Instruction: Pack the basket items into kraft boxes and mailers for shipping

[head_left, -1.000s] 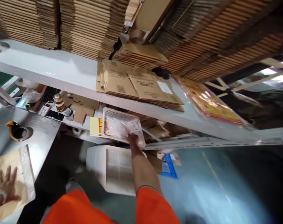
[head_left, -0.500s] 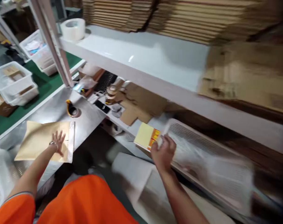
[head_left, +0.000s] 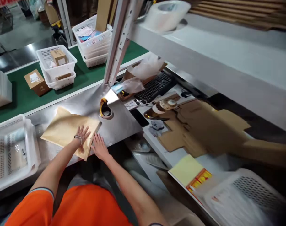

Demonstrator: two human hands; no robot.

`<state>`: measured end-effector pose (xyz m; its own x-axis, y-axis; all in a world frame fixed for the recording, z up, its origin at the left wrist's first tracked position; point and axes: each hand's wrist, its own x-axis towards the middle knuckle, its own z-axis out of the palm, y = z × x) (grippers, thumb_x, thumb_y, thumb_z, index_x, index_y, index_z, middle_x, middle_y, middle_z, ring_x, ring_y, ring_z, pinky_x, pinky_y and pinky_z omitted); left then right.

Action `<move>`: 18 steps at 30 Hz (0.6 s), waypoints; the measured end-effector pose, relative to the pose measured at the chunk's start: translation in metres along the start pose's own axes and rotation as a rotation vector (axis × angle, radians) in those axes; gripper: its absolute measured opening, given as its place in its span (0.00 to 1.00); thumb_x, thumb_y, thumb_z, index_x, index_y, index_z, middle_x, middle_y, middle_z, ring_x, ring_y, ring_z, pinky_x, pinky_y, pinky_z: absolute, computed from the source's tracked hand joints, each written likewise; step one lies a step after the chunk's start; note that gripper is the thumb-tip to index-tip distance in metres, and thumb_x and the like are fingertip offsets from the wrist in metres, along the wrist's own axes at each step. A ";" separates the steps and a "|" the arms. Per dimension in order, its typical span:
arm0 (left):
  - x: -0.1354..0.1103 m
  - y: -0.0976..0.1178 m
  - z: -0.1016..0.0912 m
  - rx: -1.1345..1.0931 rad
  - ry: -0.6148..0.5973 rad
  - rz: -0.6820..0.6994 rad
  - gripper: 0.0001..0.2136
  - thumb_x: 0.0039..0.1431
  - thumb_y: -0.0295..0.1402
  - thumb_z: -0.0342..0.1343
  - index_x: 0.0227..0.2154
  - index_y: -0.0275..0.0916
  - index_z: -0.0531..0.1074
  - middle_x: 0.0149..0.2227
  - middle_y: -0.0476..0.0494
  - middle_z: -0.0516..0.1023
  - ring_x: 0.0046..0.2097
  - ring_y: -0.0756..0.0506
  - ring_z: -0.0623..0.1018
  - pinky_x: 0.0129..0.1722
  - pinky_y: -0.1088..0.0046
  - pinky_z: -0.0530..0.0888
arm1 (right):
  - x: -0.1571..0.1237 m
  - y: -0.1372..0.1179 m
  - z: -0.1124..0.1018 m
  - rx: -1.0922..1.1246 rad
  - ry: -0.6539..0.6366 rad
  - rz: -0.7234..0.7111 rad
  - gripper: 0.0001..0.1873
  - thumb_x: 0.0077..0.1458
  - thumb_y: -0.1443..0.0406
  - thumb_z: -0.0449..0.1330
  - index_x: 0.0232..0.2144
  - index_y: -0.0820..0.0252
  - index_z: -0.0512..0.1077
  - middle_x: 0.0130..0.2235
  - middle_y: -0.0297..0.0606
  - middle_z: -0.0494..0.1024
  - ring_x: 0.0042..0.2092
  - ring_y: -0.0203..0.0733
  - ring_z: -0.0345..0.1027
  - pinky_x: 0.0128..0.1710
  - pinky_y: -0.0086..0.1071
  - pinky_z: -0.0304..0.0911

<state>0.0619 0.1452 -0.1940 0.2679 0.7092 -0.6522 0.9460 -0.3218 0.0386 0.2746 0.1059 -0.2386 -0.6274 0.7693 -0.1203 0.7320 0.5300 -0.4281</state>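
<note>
A tan padded envelope lies on the metal tabletop. My left hand rests on it near its right end, fingers spread and holding nothing. My right hand lies flat at the envelope's right edge, fingers stretched out and apart from any grip. That end of the envelope looks folded over, and no white strip shows there. A tape roll on a yellow dispenser sits just beyond the envelope.
White baskets stand at the left, others on the green conveyor belt beside a small carton. A metal post and shelf rise on the right. A yellow pad lies on the side shelf near a keyboard.
My right hand has left the yellow pad on the right and come to the envelope's edge. The envelope's white-strip end now looks folded over. The view has turned left.
</note>
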 end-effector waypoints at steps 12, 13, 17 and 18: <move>-0.034 0.022 0.031 -0.181 0.137 0.109 0.56 0.47 0.30 0.73 0.79 0.31 0.54 0.82 0.23 0.41 0.82 0.21 0.41 0.79 0.33 0.42 | 0.074 0.018 -0.052 -0.136 -0.181 0.071 0.48 0.68 0.47 0.59 0.78 0.69 0.55 0.81 0.57 0.49 0.82 0.66 0.35 0.79 0.59 0.39; -0.042 0.030 0.041 -0.182 0.128 0.117 0.53 0.48 0.29 0.72 0.78 0.31 0.57 0.81 0.24 0.44 0.82 0.22 0.43 0.79 0.34 0.43 | 0.083 0.018 -0.058 -0.142 -0.215 0.095 0.51 0.66 0.46 0.61 0.78 0.70 0.54 0.81 0.57 0.47 0.82 0.67 0.35 0.79 0.58 0.39; -0.088 0.055 0.089 -0.215 0.131 0.100 0.38 0.59 0.30 0.62 0.74 0.33 0.66 0.80 0.30 0.54 0.81 0.28 0.52 0.79 0.39 0.51 | 0.107 0.011 -0.077 -0.166 -0.311 0.170 0.65 0.55 0.44 0.71 0.79 0.76 0.48 0.81 0.63 0.44 0.82 0.68 0.33 0.79 0.54 0.38; -0.100 0.060 0.098 -0.233 0.136 0.104 0.35 0.61 0.30 0.59 0.73 0.34 0.69 0.80 0.32 0.56 0.81 0.30 0.55 0.79 0.41 0.55 | 0.110 0.009 -0.079 -0.176 -0.318 0.175 0.68 0.53 0.45 0.72 0.79 0.78 0.47 0.81 0.66 0.44 0.82 0.70 0.34 0.78 0.55 0.40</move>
<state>0.0735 -0.0066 -0.2007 0.3731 0.7627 -0.5283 0.9242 -0.2557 0.2836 0.2335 0.2231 -0.1851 -0.5200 0.7190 -0.4611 0.8520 0.4751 -0.2201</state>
